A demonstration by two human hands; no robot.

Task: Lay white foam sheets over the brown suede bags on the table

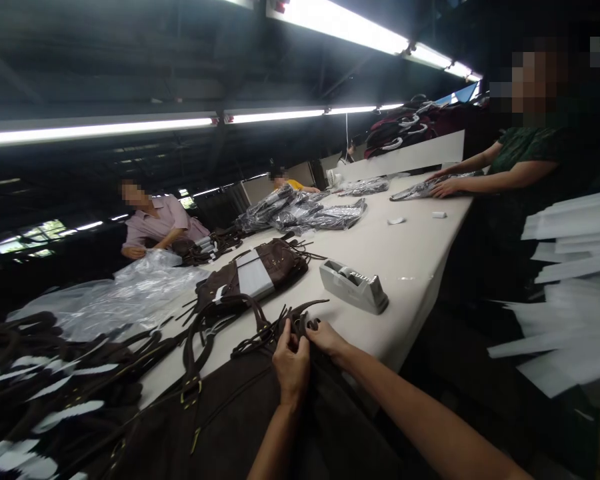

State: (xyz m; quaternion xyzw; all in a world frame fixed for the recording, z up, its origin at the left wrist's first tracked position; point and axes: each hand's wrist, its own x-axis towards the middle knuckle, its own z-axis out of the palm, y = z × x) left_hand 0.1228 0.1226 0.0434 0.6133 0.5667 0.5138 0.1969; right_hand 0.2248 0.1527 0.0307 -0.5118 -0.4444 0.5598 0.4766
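Head view shows your left hand (291, 368) and right hand (329, 339), fingers nearly closed, pinching dark straps (300, 310) of the brown bag (240, 400) at the near edge of the tabletop (410, 257).

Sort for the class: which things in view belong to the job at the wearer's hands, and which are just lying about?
In the job: left hand and right hand, at the top of a dark brown bag; its dark straps.

Seemingly lying about (untouched by these hands): grey tape dispenser, brown bag with pale band, small white object, white sheets.
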